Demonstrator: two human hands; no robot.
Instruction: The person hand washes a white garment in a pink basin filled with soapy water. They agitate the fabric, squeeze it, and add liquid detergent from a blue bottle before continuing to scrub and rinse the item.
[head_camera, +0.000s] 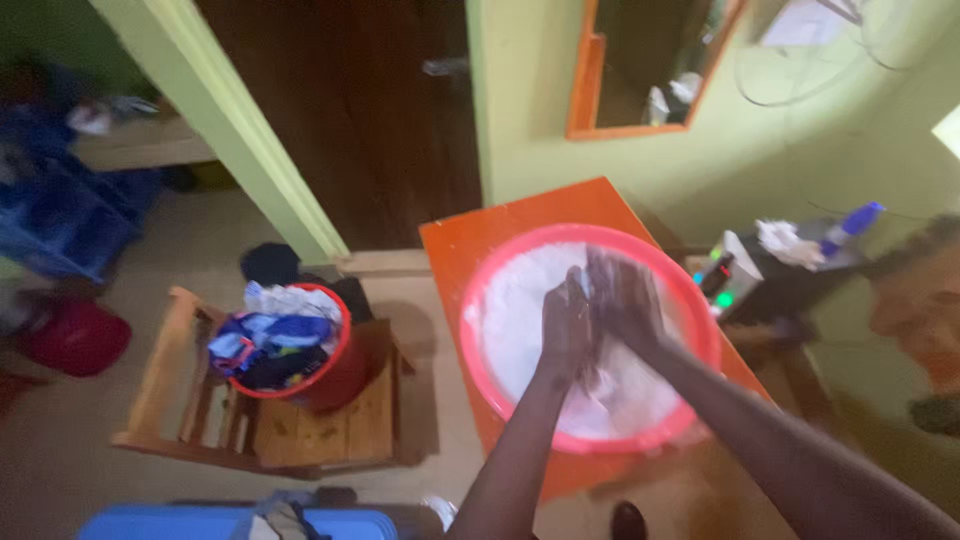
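Both forearms are seen reaching forward from the lower edge of the frame. Left hand (566, 325) and right hand (624, 300) are pressed together over a pink basin (476, 345) filled with white suds (520, 300); a small blue item seems pinched between them, though motion blur prevents it being identified.

Basin is set on an orange table (470, 240). Its rim is seen near the table's left and right edges, with bare tabletop left beyond it toward the wall.

To the left, open floor (430, 340) separates the table from a wooden stool (300, 430), on which a red bucket (335, 375) heaped with clothes (265, 335) is placed. 1 blue lid or bin (200, 522) is noted at the bottom edge. A dark door (350, 110) stands behind the table.

On the right, a low dark stand (790, 285) carrying a bottle (850, 225) and a crumpled cloth (785, 240) is crowded close beside the table, narrowing that side.
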